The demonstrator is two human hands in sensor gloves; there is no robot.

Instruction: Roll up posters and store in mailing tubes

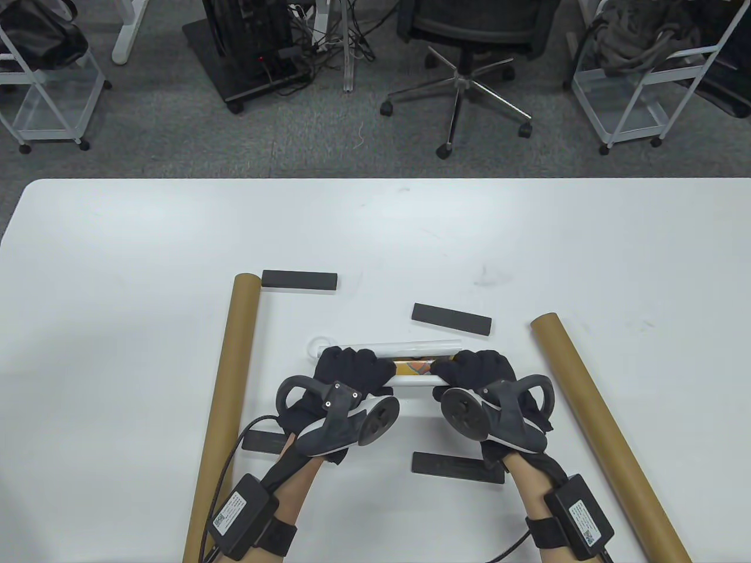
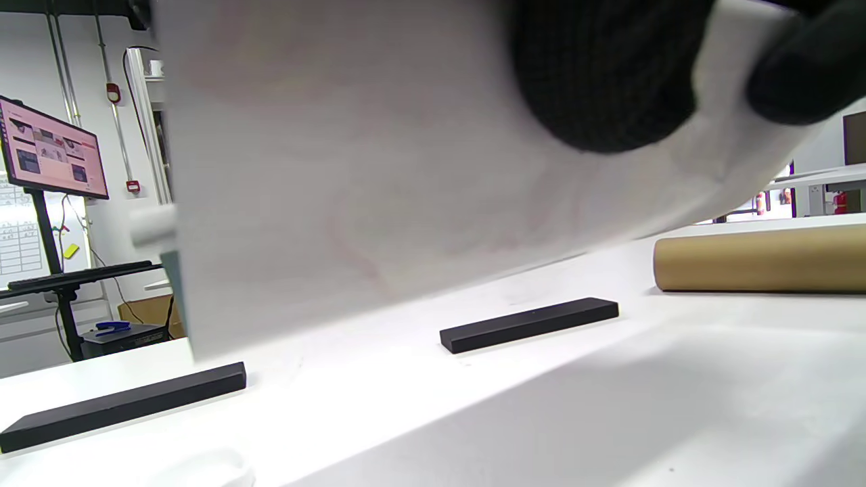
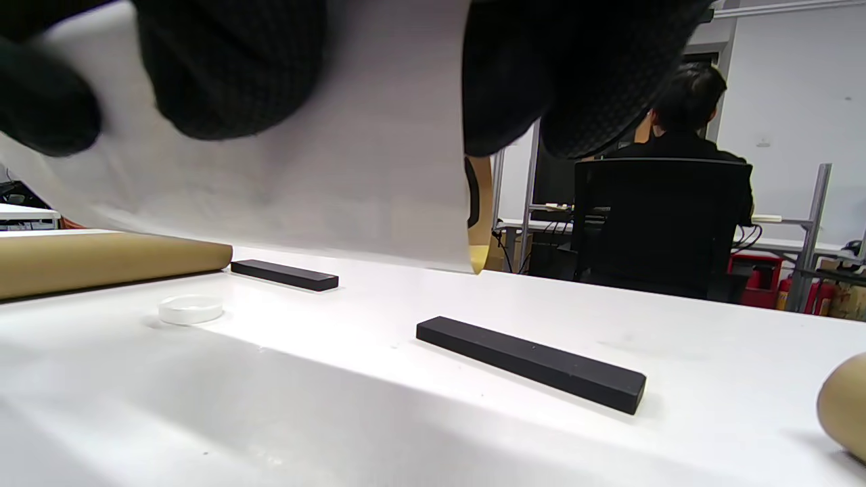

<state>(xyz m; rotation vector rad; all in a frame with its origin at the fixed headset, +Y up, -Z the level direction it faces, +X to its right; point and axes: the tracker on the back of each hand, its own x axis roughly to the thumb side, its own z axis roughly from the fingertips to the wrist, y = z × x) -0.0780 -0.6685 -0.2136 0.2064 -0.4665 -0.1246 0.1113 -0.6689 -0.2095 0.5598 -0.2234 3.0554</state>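
While our left hand and right hand curl round the ends of the rolled poster lifted just above the tabletop, we should tighten evenly, edges flush, before choosing a mailing tube outboard.

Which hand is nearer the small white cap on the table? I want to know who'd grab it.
Left. The left hand grips the rolled poster just beside the white cap, while the right hand grips the roll's other end, farther from the cap.
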